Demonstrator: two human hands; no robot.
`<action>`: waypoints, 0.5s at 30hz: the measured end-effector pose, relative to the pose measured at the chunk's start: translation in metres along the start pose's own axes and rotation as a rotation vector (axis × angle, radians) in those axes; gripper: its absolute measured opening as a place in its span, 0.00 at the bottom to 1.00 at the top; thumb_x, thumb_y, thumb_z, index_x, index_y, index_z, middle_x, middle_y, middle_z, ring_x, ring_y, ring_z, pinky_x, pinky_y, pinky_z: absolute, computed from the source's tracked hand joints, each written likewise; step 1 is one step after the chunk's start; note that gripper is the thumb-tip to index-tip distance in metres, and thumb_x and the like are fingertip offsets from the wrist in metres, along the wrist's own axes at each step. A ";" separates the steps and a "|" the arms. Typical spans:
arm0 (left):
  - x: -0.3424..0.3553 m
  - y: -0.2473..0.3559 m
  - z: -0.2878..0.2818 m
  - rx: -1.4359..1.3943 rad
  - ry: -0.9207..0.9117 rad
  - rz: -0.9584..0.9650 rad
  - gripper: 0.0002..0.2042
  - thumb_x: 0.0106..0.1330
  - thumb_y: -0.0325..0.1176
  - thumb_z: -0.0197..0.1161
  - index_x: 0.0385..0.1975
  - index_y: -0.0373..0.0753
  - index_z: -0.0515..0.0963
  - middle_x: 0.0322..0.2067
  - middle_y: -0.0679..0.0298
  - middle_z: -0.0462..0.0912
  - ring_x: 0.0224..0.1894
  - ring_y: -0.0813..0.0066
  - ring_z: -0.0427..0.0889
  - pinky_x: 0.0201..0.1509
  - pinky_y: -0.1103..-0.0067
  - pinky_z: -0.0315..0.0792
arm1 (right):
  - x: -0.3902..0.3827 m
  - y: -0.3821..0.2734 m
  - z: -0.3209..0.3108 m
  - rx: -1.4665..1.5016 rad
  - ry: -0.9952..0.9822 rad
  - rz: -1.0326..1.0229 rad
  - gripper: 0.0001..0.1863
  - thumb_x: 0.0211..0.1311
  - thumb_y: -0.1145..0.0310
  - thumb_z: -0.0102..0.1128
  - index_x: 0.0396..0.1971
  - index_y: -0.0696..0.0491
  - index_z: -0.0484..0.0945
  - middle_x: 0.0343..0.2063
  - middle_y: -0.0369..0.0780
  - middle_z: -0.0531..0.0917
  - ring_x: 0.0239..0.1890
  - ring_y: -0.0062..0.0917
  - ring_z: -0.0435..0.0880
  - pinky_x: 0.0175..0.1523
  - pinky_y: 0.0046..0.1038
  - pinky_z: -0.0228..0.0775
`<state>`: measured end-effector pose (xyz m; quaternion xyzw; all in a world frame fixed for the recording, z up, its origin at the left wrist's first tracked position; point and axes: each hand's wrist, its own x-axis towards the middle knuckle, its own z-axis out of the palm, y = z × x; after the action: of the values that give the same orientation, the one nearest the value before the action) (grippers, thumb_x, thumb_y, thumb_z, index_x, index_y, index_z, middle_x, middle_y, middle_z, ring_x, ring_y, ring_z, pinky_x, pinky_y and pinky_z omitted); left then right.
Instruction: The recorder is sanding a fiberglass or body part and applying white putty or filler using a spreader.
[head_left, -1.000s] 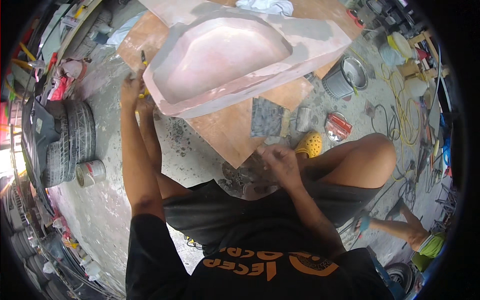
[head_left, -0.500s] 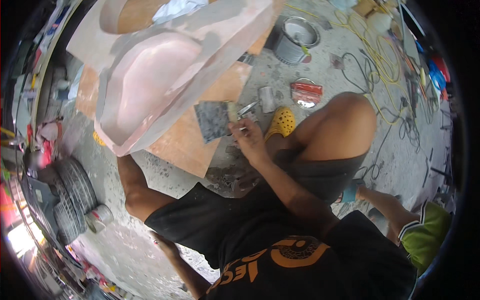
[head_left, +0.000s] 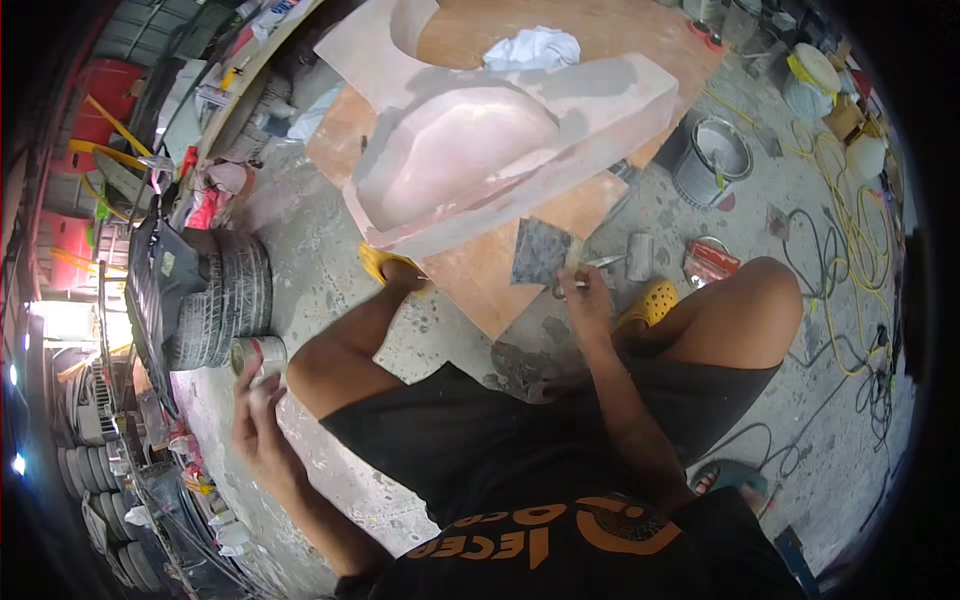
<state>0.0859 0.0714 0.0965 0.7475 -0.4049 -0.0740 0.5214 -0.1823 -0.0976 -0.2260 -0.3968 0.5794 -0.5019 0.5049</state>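
Note:
My right hand (head_left: 585, 300) is closed at the near edge of a dark mottled square sheet (head_left: 540, 250), its fingers on a small object I cannot make out, close to a pale blade (head_left: 600, 260). The sheet lies on tan boards (head_left: 480, 300) under a pale pink moulded piece (head_left: 450, 150) with a curved recess and grey patches. My left hand (head_left: 262, 430) is low at the left with its fingers loosely bent and apart, nothing visible in them, beside a small metal can (head_left: 255, 355).
A paint bucket (head_left: 712, 160), red-topped tin (head_left: 708, 265), pale cylinder (head_left: 640, 257) and tangled cords (head_left: 820, 260) lie at the right. Stacked tyres (head_left: 220, 300) and clutter are at the left. My knees frame the boards. Another person's sandalled foot (head_left: 728, 480) is at lower right.
My left hand has left the upper-left corner of the moulded piece and dropped toward the lower left. My right hand has reached up to the dark sheet. The view has swung and shifted.

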 end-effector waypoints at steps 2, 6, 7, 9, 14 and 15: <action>0.017 0.010 0.031 0.097 -0.178 0.164 0.17 0.77 0.36 0.54 0.56 0.31 0.78 0.57 0.55 0.80 0.49 0.70 0.83 0.53 0.74 0.75 | 0.001 0.007 -0.006 0.013 -0.045 -0.064 0.15 0.66 0.60 0.67 0.38 0.58 0.78 0.30 0.36 0.80 0.32 0.21 0.78 0.40 0.26 0.70; 0.005 0.012 0.147 -0.031 -0.598 0.153 0.18 0.72 0.26 0.59 0.61 0.35 0.74 0.57 0.57 0.81 0.48 0.72 0.84 0.52 0.75 0.78 | -0.002 0.004 -0.012 0.020 -0.019 0.038 0.14 0.68 0.64 0.65 0.41 0.60 0.78 0.32 0.37 0.79 0.35 0.19 0.78 0.41 0.24 0.71; 0.001 0.002 0.167 -0.112 -0.677 0.136 0.18 0.71 0.25 0.60 0.61 0.35 0.74 0.56 0.58 0.81 0.47 0.73 0.84 0.53 0.75 0.77 | -0.002 -0.001 -0.011 0.025 -0.032 0.026 0.14 0.68 0.64 0.65 0.41 0.60 0.78 0.32 0.37 0.79 0.35 0.19 0.78 0.41 0.24 0.71; -0.009 -0.006 0.187 -0.238 -0.692 0.059 0.18 0.71 0.24 0.60 0.61 0.35 0.74 0.55 0.58 0.81 0.48 0.73 0.83 0.55 0.75 0.76 | -0.005 -0.002 -0.008 0.028 -0.024 -0.038 0.16 0.69 0.64 0.64 0.46 0.61 0.75 0.35 0.39 0.78 0.35 0.21 0.79 0.42 0.25 0.72; 0.036 -0.039 0.173 -0.180 -0.493 0.192 0.17 0.76 0.33 0.56 0.61 0.35 0.75 0.53 0.59 0.82 0.56 0.69 0.80 0.60 0.72 0.73 | 0.001 0.006 -0.024 0.001 0.062 -0.037 0.30 0.67 0.61 0.66 0.62 0.58 0.67 0.57 0.45 0.67 0.57 0.29 0.69 0.58 0.31 0.67; 0.061 -0.044 0.161 -0.158 -0.430 0.162 0.19 0.77 0.38 0.55 0.60 0.34 0.75 0.53 0.58 0.82 0.56 0.68 0.79 0.61 0.71 0.72 | -0.002 -0.017 -0.022 -0.004 0.056 -0.044 0.30 0.67 0.61 0.66 0.62 0.58 0.67 0.57 0.45 0.67 0.57 0.29 0.69 0.58 0.31 0.67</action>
<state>0.0630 -0.0805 0.0070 0.6365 -0.5581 -0.2208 0.4843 -0.2045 -0.0949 -0.2093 -0.3962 0.5853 -0.5227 0.4767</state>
